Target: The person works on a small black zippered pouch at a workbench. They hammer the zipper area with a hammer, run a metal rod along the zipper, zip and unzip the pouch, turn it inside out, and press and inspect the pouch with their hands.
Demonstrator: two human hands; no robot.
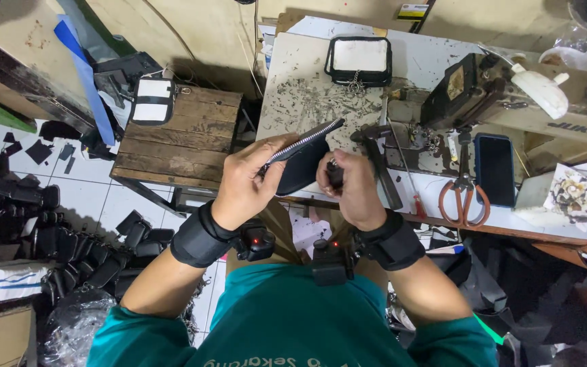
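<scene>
Pouch half hidden between my hands: left hand curls shut around its zipper edge, right hand fists tight on a small dark part I cannot identify.

Scissors left of phone on workbench; stool at its left.
</scene>
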